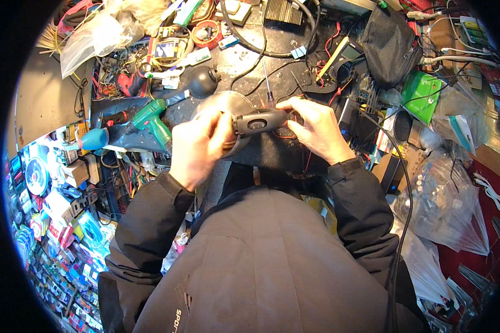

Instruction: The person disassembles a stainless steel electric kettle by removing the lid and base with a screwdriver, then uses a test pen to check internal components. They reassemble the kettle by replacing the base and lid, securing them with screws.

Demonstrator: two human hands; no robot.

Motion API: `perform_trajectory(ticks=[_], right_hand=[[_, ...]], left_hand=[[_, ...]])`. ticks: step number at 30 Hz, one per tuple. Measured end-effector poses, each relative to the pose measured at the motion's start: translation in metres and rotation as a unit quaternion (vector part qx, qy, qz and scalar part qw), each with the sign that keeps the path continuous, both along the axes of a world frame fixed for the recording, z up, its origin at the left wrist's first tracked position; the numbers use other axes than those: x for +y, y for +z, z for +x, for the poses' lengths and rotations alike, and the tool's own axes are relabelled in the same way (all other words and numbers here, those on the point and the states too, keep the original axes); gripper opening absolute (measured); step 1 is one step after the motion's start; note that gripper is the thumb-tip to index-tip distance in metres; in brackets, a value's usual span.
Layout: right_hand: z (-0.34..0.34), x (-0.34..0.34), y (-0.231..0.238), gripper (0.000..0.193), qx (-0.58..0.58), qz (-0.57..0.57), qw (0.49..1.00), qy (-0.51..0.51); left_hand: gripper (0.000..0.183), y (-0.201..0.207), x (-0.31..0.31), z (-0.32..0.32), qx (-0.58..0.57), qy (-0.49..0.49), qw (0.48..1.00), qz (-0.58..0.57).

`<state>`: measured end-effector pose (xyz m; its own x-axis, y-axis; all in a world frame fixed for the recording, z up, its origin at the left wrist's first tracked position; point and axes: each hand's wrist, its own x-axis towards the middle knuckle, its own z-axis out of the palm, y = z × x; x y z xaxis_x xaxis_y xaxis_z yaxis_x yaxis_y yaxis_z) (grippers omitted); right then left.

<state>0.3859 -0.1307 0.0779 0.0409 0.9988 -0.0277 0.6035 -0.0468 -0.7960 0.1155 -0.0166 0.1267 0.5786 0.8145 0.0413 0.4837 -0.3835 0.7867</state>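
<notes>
A dark grey handle (259,122) with an oval recess lies level between my two hands. It joins a round, pale metallic body (240,103), partly covered by my left hand; its exact kind I cannot make out. My left hand (201,141) is closed, its fingers bunched at the handle's left end over the round body. The thumb and fingers of my right hand (316,126) pinch the handle's right end. Just beyond the handle, a screwdriver (270,97) points away from me, its thin shaft towards the back of the dark bench (286,158).
Left of my hands lie a green power drill (150,117) and a black rounded bulb-like thing (203,82). A yellow multimeter (347,54) with leads sits back right, beside a black mesh pouch (390,47). A cable (410,197) hangs at right near my sleeve, by plastic bags (441,205).
</notes>
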Motion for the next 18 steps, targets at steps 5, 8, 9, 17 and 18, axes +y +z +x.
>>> perform_trajectory(ticks=[5, 8, 9, 17, 18], right_hand=[[-0.001, -0.001, 0.022, 0.042, -0.018, -0.011, 1.0, -0.01], [-0.004, -0.002, 0.042, 0.043, 0.01, 0.021, 1.0, -0.005], [-0.004, -0.002, 0.049, 0.044, 0.016, 0.035, 0.999, -0.01], [0.019, -0.008, 0.069, 0.036, 0.088, 0.013, 0.971, -0.22], [0.019, -0.006, 0.062, 0.036, 0.074, -0.004, 0.971, -0.229]], left_hand=[[0.031, 0.017, 0.076, -0.003, -0.034, 0.027, 0.934, -0.354], [0.026, 0.006, 0.124, -0.005, -0.104, -0.053, 0.889, -0.443], [0.026, -0.003, 0.132, -0.004, -0.116, -0.036, 0.875, -0.469], [0.012, -0.1, 0.174, 0.017, -0.024, -0.091, 0.886, -0.454], [0.012, -0.11, 0.181, 0.023, 0.028, -0.132, 0.898, -0.418]])
